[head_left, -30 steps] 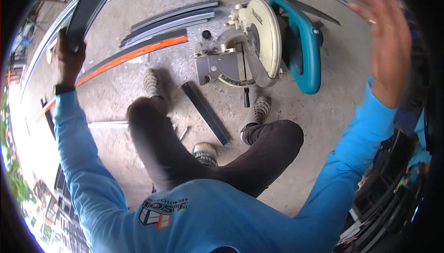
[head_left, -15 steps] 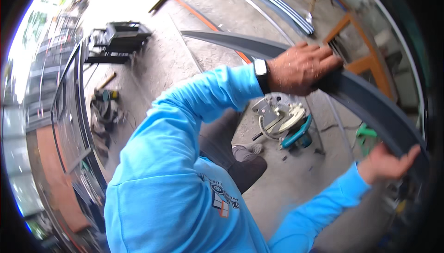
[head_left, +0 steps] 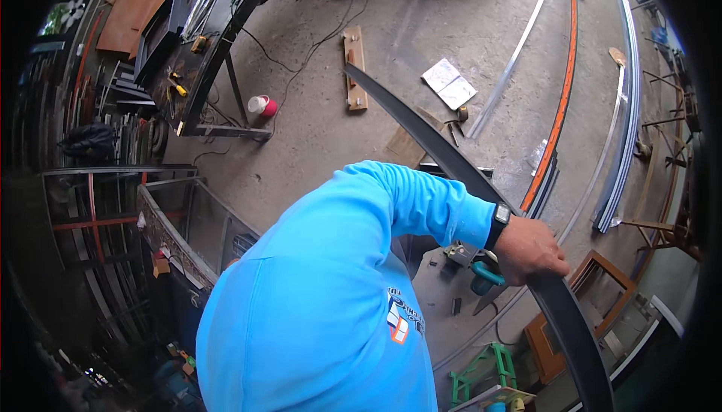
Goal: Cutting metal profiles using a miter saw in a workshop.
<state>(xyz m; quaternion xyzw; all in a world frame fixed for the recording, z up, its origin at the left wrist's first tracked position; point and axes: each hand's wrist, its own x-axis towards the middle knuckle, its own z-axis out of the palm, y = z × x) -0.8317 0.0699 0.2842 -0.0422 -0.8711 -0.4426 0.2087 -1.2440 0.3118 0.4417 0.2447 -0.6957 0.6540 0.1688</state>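
My left hand (head_left: 530, 252), with a watch on its wrist, is closed around a long dark grey profile bar (head_left: 569, 329). The bar runs aslant past my body, from a far tip above the floor to the lower right edge. It appears curved, as lines do toward the rim of this view. Beneath my forearm, a teal-and-grey power saw (head_left: 485, 276) shows in part on the floor. My right hand is out of sight.
An orange bar (head_left: 562, 88) and pale long profiles (head_left: 628, 111) lie to the right. Farther off are an open notebook (head_left: 450, 83) and a wooden board (head_left: 355, 73). A metal workbench (head_left: 226, 54) stands at left; a green stool (head_left: 485, 370) and wooden frame (head_left: 605, 291) sit lower right.
My view has swung round, bringing the workbench and notebook into sight. My right hand, earlier near the bar's lower part, has left the picture. My left hand still grips the bar.
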